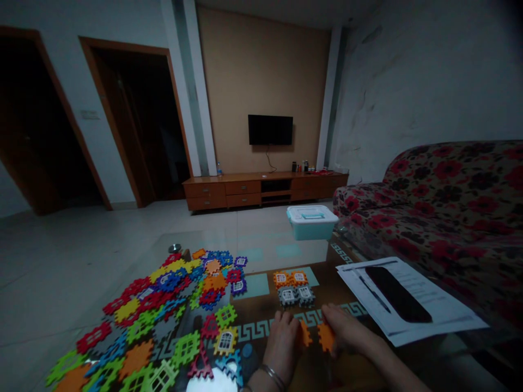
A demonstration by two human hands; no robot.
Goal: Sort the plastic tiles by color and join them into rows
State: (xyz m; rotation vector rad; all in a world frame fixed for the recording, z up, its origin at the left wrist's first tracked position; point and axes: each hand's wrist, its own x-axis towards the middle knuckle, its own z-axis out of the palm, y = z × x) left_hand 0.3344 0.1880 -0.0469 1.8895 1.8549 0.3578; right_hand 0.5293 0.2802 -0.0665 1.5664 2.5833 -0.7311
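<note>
My left hand (281, 344), with a bangle at its wrist, is closed on an orange interlocking tile (304, 335) over the glass table. Just to the right, my right hand (340, 329) grips another orange interlocking tile (326, 338) with its thumb and fingers. A narrow gap separates the two tiles, and their outer parts are covered by my fingers. Beyond my hands lie orange window tiles (290, 279) and, directly in front of them, grey window tiles (296, 296). A big heap of coloured interlocking tiles (163, 305) spreads over the table's left side.
Papers (437, 318) with a pen (375, 294) and a dark pouch-like object (398, 294) lie at the right. A teal box with a white lid (312, 231) stands at the far edge. A floral sofa (441, 196) flanks the right; a TV cabinet (243, 190) stands beyond.
</note>
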